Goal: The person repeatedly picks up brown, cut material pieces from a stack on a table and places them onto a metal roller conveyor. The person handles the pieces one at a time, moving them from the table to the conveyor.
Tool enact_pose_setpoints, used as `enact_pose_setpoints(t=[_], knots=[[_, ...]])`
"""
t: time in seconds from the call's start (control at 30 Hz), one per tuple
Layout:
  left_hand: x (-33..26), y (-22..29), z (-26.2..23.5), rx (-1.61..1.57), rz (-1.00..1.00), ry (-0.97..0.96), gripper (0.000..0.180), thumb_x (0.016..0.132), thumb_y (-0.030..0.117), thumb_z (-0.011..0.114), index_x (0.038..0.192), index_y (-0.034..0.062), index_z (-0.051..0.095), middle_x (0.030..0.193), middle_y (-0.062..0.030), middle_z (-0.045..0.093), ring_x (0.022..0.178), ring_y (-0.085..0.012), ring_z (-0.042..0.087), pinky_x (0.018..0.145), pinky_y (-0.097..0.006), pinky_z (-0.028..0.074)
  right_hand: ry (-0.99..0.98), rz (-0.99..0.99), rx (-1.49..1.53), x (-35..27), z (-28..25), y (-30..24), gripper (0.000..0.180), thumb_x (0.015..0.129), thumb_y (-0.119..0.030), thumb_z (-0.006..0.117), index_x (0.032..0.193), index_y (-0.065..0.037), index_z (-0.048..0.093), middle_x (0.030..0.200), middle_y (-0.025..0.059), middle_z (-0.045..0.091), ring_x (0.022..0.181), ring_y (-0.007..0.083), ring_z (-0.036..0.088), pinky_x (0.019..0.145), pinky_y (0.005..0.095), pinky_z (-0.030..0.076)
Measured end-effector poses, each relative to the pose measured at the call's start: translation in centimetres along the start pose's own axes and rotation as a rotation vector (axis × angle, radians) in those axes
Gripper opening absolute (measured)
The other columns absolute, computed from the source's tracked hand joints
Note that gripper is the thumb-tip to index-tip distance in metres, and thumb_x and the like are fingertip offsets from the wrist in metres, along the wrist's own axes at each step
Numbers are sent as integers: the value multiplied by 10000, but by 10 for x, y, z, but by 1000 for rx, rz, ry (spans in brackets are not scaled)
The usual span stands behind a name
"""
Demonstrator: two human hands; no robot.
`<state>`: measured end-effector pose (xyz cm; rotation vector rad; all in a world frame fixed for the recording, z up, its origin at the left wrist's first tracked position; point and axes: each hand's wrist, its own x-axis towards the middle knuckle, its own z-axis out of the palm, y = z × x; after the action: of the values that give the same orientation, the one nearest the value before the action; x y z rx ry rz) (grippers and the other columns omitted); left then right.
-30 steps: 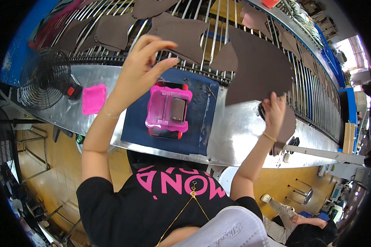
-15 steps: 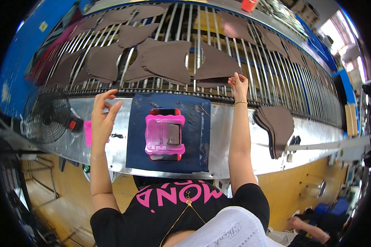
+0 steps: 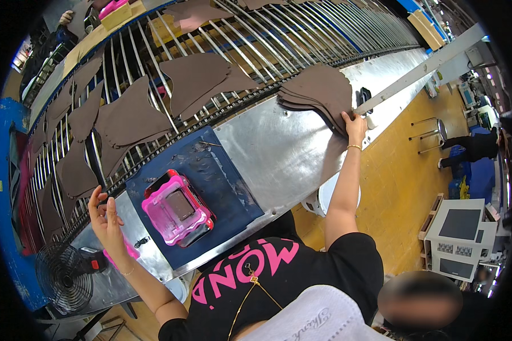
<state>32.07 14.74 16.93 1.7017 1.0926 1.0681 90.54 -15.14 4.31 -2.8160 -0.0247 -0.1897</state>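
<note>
Fingers of right hand point(image 3: 355, 125) pinch the stack of brown cut leather pieces point(image 3: 318, 94) at the steel worktop point(image 3: 279, 153) edge; left hand point(image 3: 105, 219) hovers open.

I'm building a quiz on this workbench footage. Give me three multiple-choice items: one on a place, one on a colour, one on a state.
1. Where does the stack of brown cut pieces lie?
A. on the metal table
B. on the floor
C. on the fan

2. What colour is the tray on the dark blue mat?
A. green
B. pink
C. white

3. How is the left hand?
A. gripping the tray
B. open, raised, holding nothing
C. resting on the fan

Answers:
1. A, the stack rests on the metal table, with the right hand at its edge.
2. B, its rim is bright pink.
3. B, its fingers are spread above the table.
</note>
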Motion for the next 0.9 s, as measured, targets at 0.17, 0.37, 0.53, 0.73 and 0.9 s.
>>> enact_pose_setpoints(t=[0.17,0.37,0.53,0.73,0.9], knots=[[-4,6,8,8,2,-18,384,896,129,618,1258,58,514,1077,-48,536,650,-13,418,447,-151,336,98,-74,-161,-12,7,-12,539,796,-475,653,1197,-118,600,1244,109,530,1167,344,479,933,555,404],[-14,6,-4,33,-18,-1,385,893,119,615,1259,62,511,1100,-55,539,648,-12,422,447,-144,338,81,70,-89,-14,2,-35,575,758,-472,699,1178,-93,597,1240,167,521,1175,362,468,922,591,395],[-21,7,-5,32,-57,6,390,885,100,610,1260,68,509,1089,-44,538,662,-16,432,460,-149,348,196,89,-185,-19,-8,-50,632,687,-472,762,1088,-13,594,1175,213,530,1098,371,526,877,528,448],[-22,19,-2,81,-44,27,395,838,85,645,1221,101,551,1063,-21,545,700,-42,491,464,-164,351,-96,-120,109,-31,-42,-55,269,914,-221,545,1130,-62,537,792,214,646,615,256,671,537,364,531],[-17,32,5,80,12,-7,395,826,95,670,1206,101,563,1045,-30,536,720,-49,512,469,-166,375,-4,-481,497,-85,-108,-106,285,991,-200,410,1223,-68,509,788,165,653,536,189,647,452,258,484]])
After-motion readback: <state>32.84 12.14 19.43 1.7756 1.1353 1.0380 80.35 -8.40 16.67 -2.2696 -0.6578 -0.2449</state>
